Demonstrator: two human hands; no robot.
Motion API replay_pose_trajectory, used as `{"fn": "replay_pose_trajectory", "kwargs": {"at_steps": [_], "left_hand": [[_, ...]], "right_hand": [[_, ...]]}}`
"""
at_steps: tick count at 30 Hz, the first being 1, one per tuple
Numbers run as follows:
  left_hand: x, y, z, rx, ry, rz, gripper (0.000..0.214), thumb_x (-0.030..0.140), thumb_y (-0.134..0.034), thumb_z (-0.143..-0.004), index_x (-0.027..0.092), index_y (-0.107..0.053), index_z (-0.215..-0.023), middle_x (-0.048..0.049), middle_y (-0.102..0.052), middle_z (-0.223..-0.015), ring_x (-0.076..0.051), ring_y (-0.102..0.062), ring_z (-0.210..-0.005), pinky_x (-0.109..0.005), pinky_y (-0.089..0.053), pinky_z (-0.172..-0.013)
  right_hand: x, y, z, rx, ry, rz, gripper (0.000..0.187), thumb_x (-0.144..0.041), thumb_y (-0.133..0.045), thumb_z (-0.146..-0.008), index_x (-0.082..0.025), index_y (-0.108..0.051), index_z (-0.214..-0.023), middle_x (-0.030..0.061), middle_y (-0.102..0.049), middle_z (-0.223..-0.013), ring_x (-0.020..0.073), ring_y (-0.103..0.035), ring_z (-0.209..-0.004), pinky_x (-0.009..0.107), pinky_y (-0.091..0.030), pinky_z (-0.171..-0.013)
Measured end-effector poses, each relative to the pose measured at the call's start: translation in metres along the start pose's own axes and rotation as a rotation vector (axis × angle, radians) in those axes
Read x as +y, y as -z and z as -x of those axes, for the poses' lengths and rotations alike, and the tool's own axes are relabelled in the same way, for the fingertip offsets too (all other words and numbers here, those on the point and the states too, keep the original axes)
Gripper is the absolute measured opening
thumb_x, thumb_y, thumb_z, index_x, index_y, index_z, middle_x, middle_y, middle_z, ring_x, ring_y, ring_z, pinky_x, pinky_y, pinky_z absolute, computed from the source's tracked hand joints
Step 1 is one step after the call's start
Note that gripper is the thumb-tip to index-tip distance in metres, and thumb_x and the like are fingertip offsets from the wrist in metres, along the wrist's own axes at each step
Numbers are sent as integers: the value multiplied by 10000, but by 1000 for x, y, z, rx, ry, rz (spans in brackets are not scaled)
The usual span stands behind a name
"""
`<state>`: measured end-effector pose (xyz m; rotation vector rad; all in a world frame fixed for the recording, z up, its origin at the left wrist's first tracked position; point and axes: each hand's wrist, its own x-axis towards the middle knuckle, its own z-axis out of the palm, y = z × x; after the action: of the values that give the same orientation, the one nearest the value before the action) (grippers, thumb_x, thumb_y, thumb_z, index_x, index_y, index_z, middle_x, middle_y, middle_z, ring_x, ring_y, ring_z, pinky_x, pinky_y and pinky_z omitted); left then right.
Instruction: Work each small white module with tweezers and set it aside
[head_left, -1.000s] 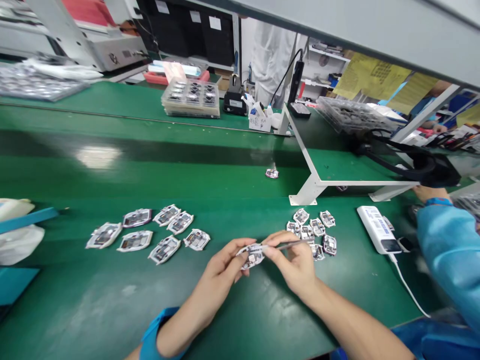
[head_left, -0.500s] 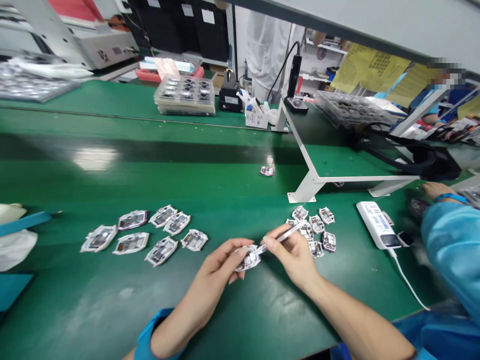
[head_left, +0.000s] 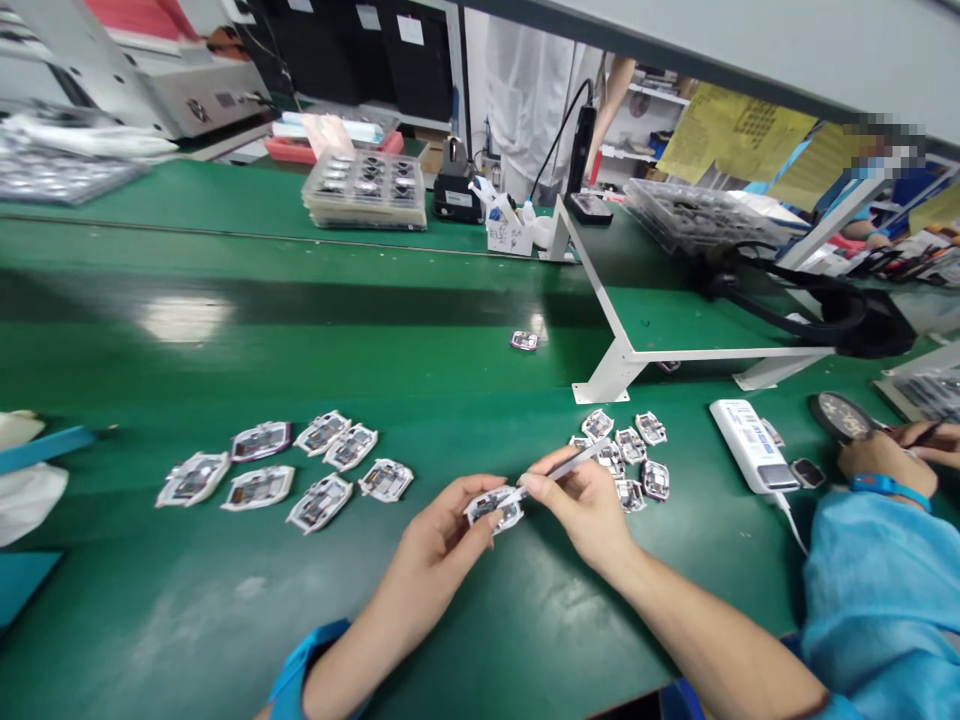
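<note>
My left hand (head_left: 439, 535) pinches a small white-edged electronic module (head_left: 495, 505) just above the green mat. My right hand (head_left: 585, 505) grips thin tweezers (head_left: 574, 462), whose tip touches that module's right edge. A cluster of several similar modules (head_left: 626, 455) lies just behind my right hand. Another group of several modules (head_left: 285, 470) is spread out to the left of my left hand.
A white power bank (head_left: 750, 455) with a cable lies right of the cluster. A co-worker's blue sleeve (head_left: 877, 590) and hands sit at the right edge. A single module (head_left: 524, 340) rests on the belt. A white stand (head_left: 622, 365), stacked trays (head_left: 365, 190) and machines stand behind.
The tweezers have tilted up from lying flat across the module to touching its edge. The co-worker's arm has drawn back and down at the right. The view has drifted slightly.
</note>
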<state>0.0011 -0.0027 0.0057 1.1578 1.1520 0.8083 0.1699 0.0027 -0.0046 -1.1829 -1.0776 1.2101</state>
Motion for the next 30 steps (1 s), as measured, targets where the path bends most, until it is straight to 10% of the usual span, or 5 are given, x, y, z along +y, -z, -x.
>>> {"fn": "replay_pose_trajectory", "kwargs": {"at_steps": [30], "left_hand": [[-6, 1, 2, -17, -22, 36, 308, 325, -707, -749, 206, -677, -1032, -52, -716, -923, -220, -616, -838, -293, -467, -739]], "right_hand": [[-3, 3, 2, -21, 90, 80, 104, -295, -744, -776, -210, -684, -768, 10, -727, -730, 181, -681, -701, 306, -533, -681]]}}
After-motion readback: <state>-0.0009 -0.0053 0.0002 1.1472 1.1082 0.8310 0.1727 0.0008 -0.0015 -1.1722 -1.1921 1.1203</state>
